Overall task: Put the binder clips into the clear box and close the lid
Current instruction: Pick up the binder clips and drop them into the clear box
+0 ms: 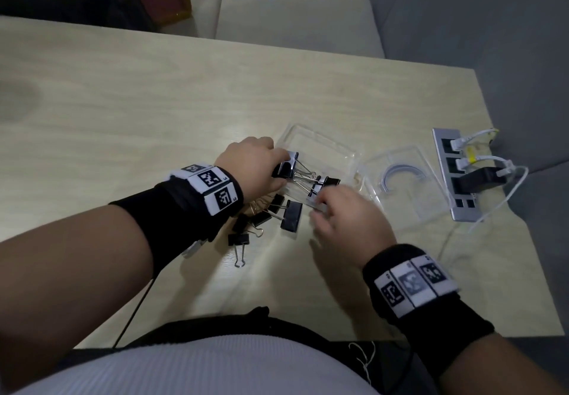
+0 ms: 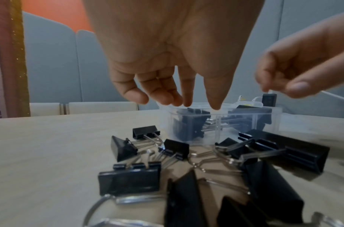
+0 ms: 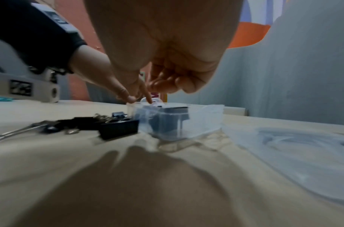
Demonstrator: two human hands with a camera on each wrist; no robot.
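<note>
The clear box [image 1: 323, 148] stands open at mid-table with two black binder clips [image 1: 288, 165] inside it. My left hand [image 1: 274, 165] hovers over the box's left side; in the left wrist view its fingers [image 2: 215, 98] point down, straight and empty, just above the rim [image 2: 221, 107]. My right hand [image 1: 320, 207] is at the box's near corner, fingers loosely curled, with nothing visible in them. Several loose clips [image 1: 277, 213] lie on the table below my left wrist. The clear lid [image 1: 403, 185] lies flat to the right of the box.
A silver power strip [image 1: 455, 173] with white cables and a black plug sits near the table's right edge, just past the lid. A beige chair [image 1: 295, 16] stands beyond the far edge. A black cable hangs off the near edge.
</note>
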